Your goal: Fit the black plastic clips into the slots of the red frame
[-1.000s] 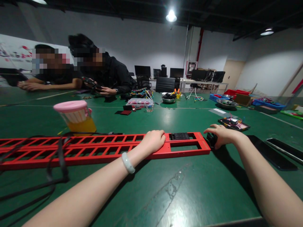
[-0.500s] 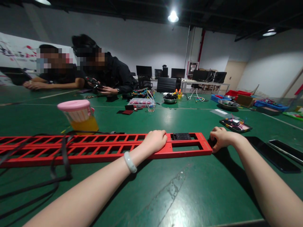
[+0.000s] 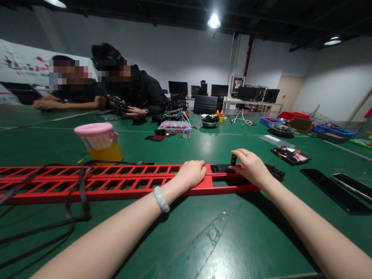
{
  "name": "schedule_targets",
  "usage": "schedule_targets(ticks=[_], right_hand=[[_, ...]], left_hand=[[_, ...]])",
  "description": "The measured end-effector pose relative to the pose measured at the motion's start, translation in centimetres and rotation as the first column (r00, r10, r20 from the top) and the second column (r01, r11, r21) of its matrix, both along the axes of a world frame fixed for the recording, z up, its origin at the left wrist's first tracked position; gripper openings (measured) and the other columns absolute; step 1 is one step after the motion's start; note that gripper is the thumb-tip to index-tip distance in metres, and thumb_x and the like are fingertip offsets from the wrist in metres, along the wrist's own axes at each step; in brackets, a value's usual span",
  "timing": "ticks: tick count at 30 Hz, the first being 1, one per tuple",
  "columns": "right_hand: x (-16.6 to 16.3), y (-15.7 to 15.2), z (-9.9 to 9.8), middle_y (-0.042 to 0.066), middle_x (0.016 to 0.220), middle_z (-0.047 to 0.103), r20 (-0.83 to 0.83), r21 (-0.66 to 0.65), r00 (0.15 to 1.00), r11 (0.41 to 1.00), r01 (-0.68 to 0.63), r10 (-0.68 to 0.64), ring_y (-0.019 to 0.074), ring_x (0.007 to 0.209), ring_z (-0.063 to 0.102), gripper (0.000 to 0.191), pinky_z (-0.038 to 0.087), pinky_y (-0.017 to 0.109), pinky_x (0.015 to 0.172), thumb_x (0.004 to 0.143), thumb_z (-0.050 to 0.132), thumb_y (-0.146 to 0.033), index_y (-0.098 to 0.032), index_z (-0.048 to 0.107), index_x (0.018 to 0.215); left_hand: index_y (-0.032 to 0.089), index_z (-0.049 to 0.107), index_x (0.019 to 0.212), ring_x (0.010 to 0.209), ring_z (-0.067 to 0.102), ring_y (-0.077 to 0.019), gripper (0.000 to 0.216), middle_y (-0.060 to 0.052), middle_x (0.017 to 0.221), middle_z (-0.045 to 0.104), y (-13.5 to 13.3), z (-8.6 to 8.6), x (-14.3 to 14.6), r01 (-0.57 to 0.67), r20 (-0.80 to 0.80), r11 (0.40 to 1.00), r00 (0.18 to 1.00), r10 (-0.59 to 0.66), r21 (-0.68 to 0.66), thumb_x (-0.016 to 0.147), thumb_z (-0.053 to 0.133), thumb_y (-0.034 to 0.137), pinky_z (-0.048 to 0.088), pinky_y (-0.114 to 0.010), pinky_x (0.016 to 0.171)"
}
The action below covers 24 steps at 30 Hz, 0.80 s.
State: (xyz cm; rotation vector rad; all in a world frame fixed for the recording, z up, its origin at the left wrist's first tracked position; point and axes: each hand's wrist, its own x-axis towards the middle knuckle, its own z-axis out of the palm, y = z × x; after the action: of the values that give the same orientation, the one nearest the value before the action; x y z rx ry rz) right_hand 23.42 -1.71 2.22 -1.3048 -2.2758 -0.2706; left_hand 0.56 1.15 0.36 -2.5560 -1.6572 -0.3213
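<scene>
A long red slotted metal frame (image 3: 116, 180) lies across the green table (image 3: 203, 240). My left hand (image 3: 192, 174) rests curled on its near rail, pressing it down. My right hand (image 3: 251, 167) hovers over the frame's right end, pinching a small black part (image 3: 233, 159) between thumb and fingers, just above a black block (image 3: 222, 168) seated in the frame. A flat black piece (image 3: 274, 172) lies on the table just right of the frame's end.
A pink-lidded cup (image 3: 99, 142) of yellow drink stands behind the frame. Black cables (image 3: 78, 197) drape over its left part. Two dark phones (image 3: 337, 190) lie at right, a tray of parts (image 3: 290, 154) beyond. Two people sit at far left with wires and bowls nearby.
My right hand moved left from beside the frame's end to over the frame, now holding a small black part. The left hand stayed put.
</scene>
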Motion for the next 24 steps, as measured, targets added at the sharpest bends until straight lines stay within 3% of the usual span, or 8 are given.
schedule_targets(ticks=[4,9,24], right_hand=[[-2.0,-0.1,-2.1,0.011,0.108,0.057,-0.248,-0.058,0.946,0.971,-0.23,0.21,0.0212,0.099,0.051,0.043,0.041,0.034,0.086,0.074,0.059,-0.036,-0.017,0.048,0.112],[-2.7,-0.5,-2.5,0.005,0.101,0.059,-0.369,-0.142,0.881,0.919,-0.369,0.297,0.0196,0.094,0.052,0.042,0.042,0.035,0.083,0.067,0.066,-0.038,-0.023,0.053,0.104],[-2.7,-0.4,-3.2,0.008,0.099,0.054,-0.305,-0.188,0.883,0.887,-0.423,0.357,0.0203,0.093,0.048,0.047,0.04,0.039,0.084,0.068,0.064,-0.042,-0.021,0.057,0.11]], left_hand=[[0.021,0.06,0.094,0.085,0.059,-0.0222,0.032,-0.006,0.093,0.065,0.1,-0.1,-0.1,0.016,-0.005,1.0,1.0,-0.016,0.013,0.085,0.031,0.03,0.04,-0.032,0.074],[0.02,0.06,0.093,0.085,0.059,-0.0217,0.032,-0.006,0.092,0.065,0.1,-0.2,-0.1,0.016,-0.011,1.0,1.0,-0.016,0.017,0.086,0.031,0.031,0.04,-0.031,0.075],[0.018,0.06,0.088,0.081,0.059,-0.0214,0.032,-0.007,0.088,0.065,-0.3,0.2,0.2,-0.004,-0.036,1.0,0.999,0.005,0.011,0.086,0.031,0.031,0.04,-0.031,0.072]])
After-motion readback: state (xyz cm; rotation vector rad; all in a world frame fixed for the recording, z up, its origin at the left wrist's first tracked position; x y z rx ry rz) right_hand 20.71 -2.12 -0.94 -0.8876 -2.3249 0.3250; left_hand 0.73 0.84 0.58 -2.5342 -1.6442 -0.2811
